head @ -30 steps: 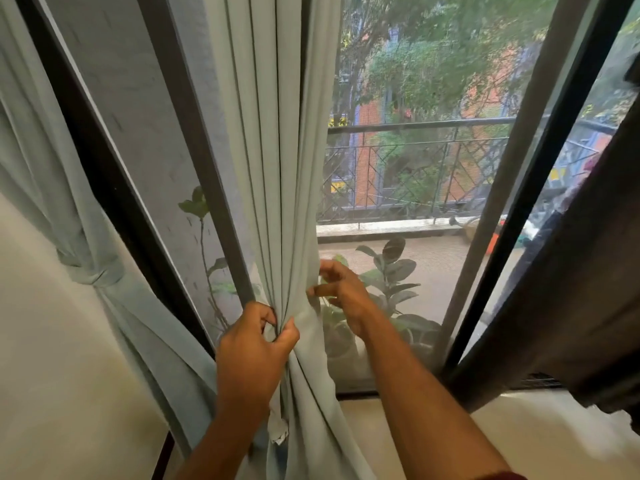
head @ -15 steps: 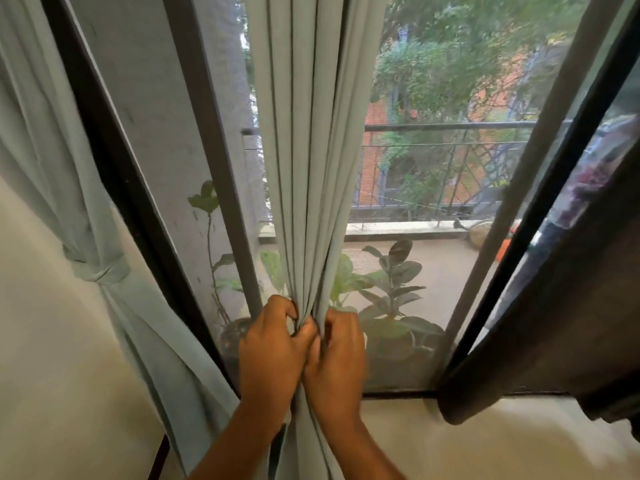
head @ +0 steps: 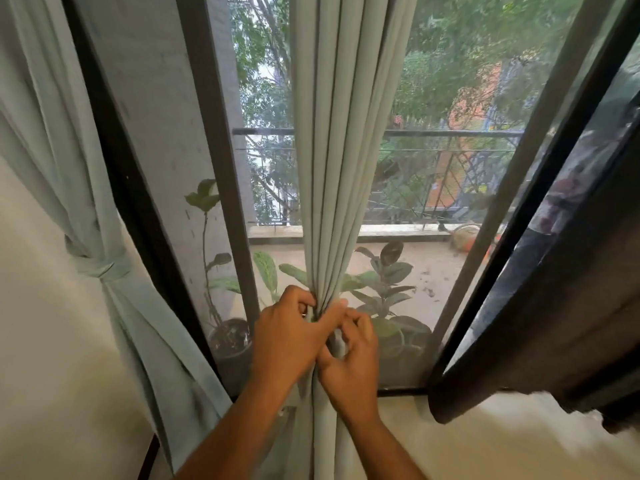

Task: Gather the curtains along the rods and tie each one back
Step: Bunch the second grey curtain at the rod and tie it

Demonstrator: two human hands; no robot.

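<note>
A pale green curtain [head: 337, 140] hangs in tight vertical pleats in front of the window's middle. My left hand [head: 287, 336] clamps the bunched folds from the left at waist height. My right hand [head: 351, 362] grips the same bundle from the right, its fingers curled into the cloth just below my left thumb. The two hands touch each other. A second pale green curtain [head: 52, 140] hangs at the far left, cinched by a knotted fabric tie [head: 100, 263].
A dark curtain [head: 568, 306] slants across the right side. Dark window frame bars [head: 221, 168] stand left of the gathered curtain. Potted plants [head: 388, 285] sit outside behind the glass on a balcony with a railing [head: 450, 133]. A cream wall [head: 45, 358] lies lower left.
My right hand has come in from the right and closed on the curtain beside my left hand. The pleats are drawn into a narrower bundle, and the view has swung left.
</note>
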